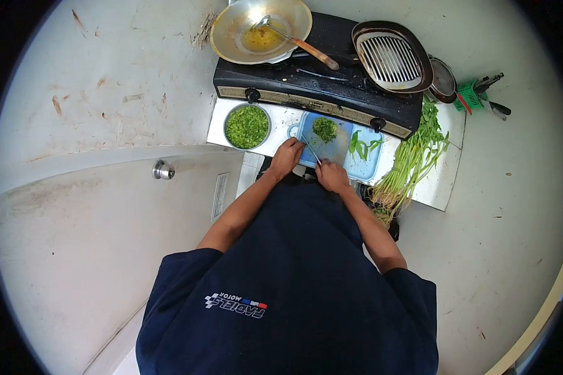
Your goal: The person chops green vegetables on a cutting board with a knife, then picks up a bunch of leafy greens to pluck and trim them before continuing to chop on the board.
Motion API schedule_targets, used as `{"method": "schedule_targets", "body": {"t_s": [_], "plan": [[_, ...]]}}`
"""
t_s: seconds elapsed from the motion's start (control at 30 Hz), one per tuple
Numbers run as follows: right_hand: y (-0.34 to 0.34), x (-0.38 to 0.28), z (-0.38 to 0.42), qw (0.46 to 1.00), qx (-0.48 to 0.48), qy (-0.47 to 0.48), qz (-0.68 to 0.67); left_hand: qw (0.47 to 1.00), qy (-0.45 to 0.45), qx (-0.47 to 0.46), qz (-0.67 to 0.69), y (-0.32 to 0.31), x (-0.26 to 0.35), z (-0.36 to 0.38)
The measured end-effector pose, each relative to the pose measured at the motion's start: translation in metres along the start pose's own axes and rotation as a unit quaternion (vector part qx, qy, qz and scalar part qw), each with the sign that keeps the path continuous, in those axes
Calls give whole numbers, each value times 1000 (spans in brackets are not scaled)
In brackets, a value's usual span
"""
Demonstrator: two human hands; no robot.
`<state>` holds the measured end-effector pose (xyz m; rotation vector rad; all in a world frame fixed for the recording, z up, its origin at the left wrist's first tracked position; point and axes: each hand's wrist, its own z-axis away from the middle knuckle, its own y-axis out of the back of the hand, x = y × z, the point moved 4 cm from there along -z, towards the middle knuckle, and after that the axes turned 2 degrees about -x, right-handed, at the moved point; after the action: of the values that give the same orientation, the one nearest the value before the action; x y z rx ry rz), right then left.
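My right hand (pixel 333 175) is closed round the handle of a knife (pixel 311 149), whose blade points up and left over the blue cutting board (pixel 341 145). At the board's left edge, beside the blade tip, my left hand (pixel 287 156) has its fingers bent together; whether they hold anything is too small to tell. Chopped greens (pixel 324 129) lie in a small heap on the board, above the knife. Several loose green leaves (pixel 360 146) rest on the light blue tray to the right. A round bowl of chopped greens (pixel 247 127) stands left of the board.
Behind the board is a black gas stove (pixel 319 94) with a wok (pixel 261 31), holding a wooden-handled ladle (pixel 306 47), and a grill pan (pixel 392 57). Long-stemmed greens with roots (pixel 413 159) lie at the right. A green basket of utensils (pixel 469 95) is farther right.
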<state>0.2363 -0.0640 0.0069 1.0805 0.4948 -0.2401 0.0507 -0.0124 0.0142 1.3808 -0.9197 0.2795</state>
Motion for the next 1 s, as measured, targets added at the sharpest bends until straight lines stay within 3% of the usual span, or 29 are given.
{"method": "schedule_targets", "body": {"t_s": [0.2, 0.63, 0.83, 1.0], "plan": [[9, -6, -2, 999, -3, -34, -15, 999, 21, 12, 33, 6, 4, -3], [1, -13, -6, 1000, -10, 6, 26, 999, 28, 19, 12, -3, -1, 2], [-6, -12, -18, 999, 13, 21, 25, 999, -31, 32, -5, 3, 8, 6], [-8, -3, -7, 1000, 1, 8, 24, 999, 5, 33, 17, 2, 4, 6]]}}
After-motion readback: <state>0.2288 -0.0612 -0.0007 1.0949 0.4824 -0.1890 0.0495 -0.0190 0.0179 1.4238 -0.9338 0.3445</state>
